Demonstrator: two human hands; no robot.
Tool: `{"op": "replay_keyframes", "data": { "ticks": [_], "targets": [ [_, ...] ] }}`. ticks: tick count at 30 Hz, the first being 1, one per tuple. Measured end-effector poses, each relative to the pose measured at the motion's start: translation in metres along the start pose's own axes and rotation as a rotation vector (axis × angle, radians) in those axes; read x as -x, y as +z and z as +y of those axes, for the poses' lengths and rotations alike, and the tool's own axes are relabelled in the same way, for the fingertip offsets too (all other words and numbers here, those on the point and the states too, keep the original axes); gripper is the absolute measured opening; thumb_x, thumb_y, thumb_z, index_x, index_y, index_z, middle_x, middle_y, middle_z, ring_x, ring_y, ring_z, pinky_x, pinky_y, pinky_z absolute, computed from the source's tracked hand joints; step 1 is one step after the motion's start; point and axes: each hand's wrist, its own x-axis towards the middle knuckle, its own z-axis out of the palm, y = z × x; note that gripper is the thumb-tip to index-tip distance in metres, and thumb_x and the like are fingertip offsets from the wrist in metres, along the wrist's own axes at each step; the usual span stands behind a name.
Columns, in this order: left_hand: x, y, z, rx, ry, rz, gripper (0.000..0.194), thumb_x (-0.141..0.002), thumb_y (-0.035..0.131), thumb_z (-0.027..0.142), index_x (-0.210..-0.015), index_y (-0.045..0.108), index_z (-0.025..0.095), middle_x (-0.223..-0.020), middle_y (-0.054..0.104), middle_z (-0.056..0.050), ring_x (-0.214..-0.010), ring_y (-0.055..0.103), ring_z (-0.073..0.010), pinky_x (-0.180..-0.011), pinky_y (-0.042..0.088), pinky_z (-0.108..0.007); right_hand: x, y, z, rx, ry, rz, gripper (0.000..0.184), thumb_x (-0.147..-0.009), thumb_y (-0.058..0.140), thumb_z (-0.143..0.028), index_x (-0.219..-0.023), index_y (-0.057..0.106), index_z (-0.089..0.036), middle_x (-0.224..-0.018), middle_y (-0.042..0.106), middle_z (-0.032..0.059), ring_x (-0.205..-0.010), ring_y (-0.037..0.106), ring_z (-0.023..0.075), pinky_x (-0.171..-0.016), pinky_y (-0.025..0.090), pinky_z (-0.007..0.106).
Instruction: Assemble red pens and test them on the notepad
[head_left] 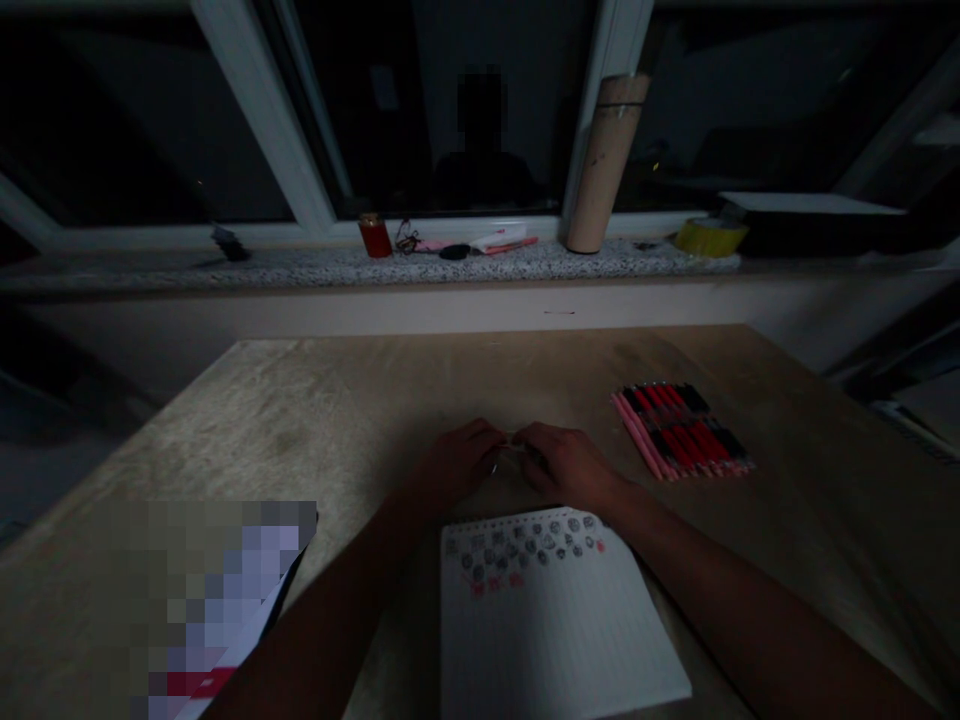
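My left hand (461, 465) and my right hand (566, 465) meet on the wooden table (337, 410), just beyond a white spiral notepad (555, 620) with small printed figures along its top. The fingers of both hands are curled and pinched together around a small pale thing between them; the dim light hides what it is. A row of red and black pens (679, 430) lies flat to the right of my right hand.
A blurred-out item (217, 610) lies at the near left. On the stone windowsill (300, 265) stand a red jar (375, 237), a tall tan tube (604, 165), a yellow tape roll (709, 237) and small clutter. The window is dark.
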Motion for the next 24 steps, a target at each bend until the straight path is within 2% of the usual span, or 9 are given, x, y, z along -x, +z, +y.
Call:
{"op": "replay_keyframes", "data": {
  "ticks": [4,12,24],
  "targets": [
    [0.0002,0.0014,-0.0002,0.007,0.002,0.014,0.024,-0.091,0.042,0.023,-0.107,0.058,0.018,-0.103,0.060,-0.006,-0.092,0.058,-0.0144,-0.084,0.047,-0.029,0.0002,0.0002,0.0035,0.021,0.021,0.017,0.029,-0.083,0.045,-0.019,-0.109,0.058,-0.015,-0.101,0.066,0.0086,-0.085,0.063,0.0180,-0.074,0.044,0.027],
    [0.0018,0.0062,-0.0037,-0.007,-0.004,0.019,0.025,-0.090,0.043,0.022,-0.109,0.058,0.019,-0.102,0.060,-0.005,-0.090,0.058,-0.0145,-0.082,0.047,-0.028,-0.0009,0.0008,0.0016,-0.021,-0.033,-0.020,0.029,-0.083,0.047,-0.019,-0.110,0.059,-0.017,-0.098,0.066,0.0078,-0.084,0.062,0.0163,-0.073,0.043,0.026],
    [0.0021,0.0034,-0.0016,-0.013,0.007,0.013,0.024,-0.089,0.044,0.020,-0.109,0.058,0.018,-0.102,0.060,-0.006,-0.091,0.058,-0.0149,-0.083,0.046,-0.028,-0.0005,0.0023,0.0029,-0.022,-0.015,0.015,0.028,-0.084,0.045,-0.021,-0.109,0.059,-0.016,-0.100,0.066,0.0087,-0.086,0.062,0.0177,-0.075,0.044,0.027]
  ]
}}
